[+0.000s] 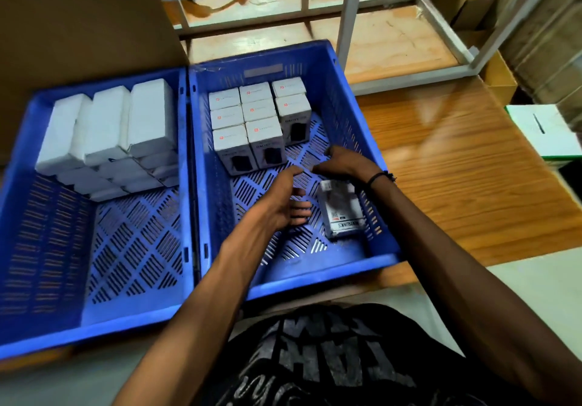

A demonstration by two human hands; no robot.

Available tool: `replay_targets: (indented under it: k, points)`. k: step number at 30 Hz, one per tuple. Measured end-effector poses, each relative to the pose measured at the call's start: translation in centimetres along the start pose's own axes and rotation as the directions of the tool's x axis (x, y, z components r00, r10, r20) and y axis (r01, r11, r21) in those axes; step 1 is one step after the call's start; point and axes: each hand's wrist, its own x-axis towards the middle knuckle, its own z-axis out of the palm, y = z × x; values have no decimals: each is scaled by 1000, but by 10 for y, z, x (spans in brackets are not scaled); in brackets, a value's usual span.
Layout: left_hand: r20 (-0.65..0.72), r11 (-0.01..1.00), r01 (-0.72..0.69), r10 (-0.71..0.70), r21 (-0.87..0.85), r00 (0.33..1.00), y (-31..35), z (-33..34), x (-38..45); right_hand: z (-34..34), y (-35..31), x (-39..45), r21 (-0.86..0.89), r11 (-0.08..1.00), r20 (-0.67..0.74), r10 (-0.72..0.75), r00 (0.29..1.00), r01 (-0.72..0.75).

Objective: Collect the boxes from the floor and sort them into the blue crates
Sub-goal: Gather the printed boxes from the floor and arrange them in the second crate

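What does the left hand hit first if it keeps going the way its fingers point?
Likely the right hand. The left hand points up and to the right across the right blue crate, with only perforated floor between them. Depth is unclear, so it might pass beneath.

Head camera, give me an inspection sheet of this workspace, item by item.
Surface: wooden platform carrying two blue crates side by side.
Job's things: left crate holds plain white boxes at its far end; right crate holds upright printed boxes in rows at its far end, plus one loose box lying near its right wall.
Clutter: white carton at far right.
Hands: left hand and right hand both inside the right crate, holding nothing.
Cables: nothing seen.
Surroundings: grey metal rack, large cardboard sheet.
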Motion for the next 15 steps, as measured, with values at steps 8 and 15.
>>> replay_targets:
  k: [8,15]
  points:
    - [-5,989,-11,11,-150,1000,-4,-17,-1,18,-6,-26,296,955,-43,17,999,-3]
    - [-19,982,15,-19,-188,1000,-8,-32,-9,27,8,-33,309,949,-174,-10,985,64]
